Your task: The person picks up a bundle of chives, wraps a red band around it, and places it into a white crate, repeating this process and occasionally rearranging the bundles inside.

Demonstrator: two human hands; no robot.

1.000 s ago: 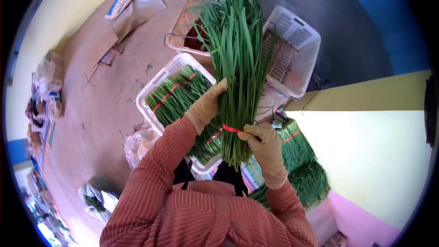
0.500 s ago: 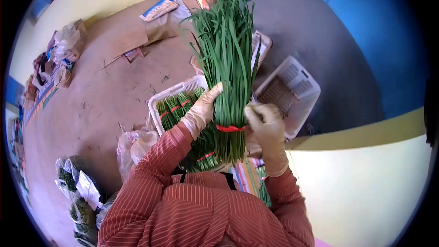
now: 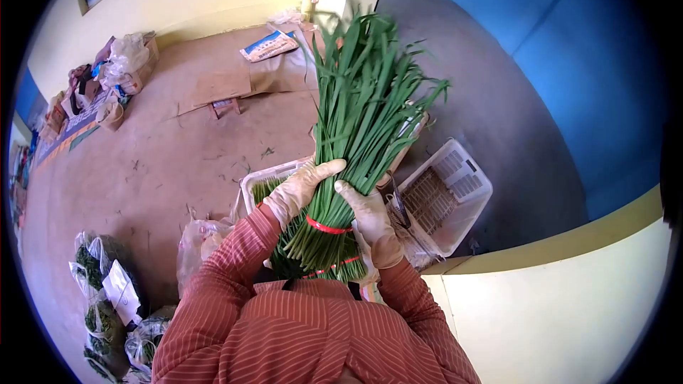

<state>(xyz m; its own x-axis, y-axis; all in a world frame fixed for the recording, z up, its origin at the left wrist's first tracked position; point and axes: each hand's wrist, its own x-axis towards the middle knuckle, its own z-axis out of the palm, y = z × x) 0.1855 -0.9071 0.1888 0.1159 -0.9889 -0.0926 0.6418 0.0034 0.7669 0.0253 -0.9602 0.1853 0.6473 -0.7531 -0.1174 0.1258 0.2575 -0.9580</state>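
A large bunch of long flat green leaves, looking like garlic chives [image 3: 363,114], is held up in front of my chest, tilted with its leaf tips away from me. A red band [image 3: 329,226] circles it near the cut stem ends. My left hand [image 3: 302,188], in a pale glove, grips the bunch from the left, thumb across the leaves. My right hand [image 3: 366,217], gloved too, clasps it from the right just above the band. Both hands' far fingers are hidden behind the bunch. More banded chives [image 3: 345,269] lie below, partly covered.
Behind the bunch stands a white crate [image 3: 274,173] holding chives. Another white plastic crate [image 3: 466,199] is tilted to the right, beside a low pale wall [image 3: 541,291]. Clear bags of greens [image 3: 103,313] stand at lower left. A small stool [image 3: 225,107] and cardboard [image 3: 220,87] are farther off.
The bunch has tilted, its stem ends swinging left and its leaf tips right. My right hand, beside the bunch before, now grips it. The view has shifted slightly.
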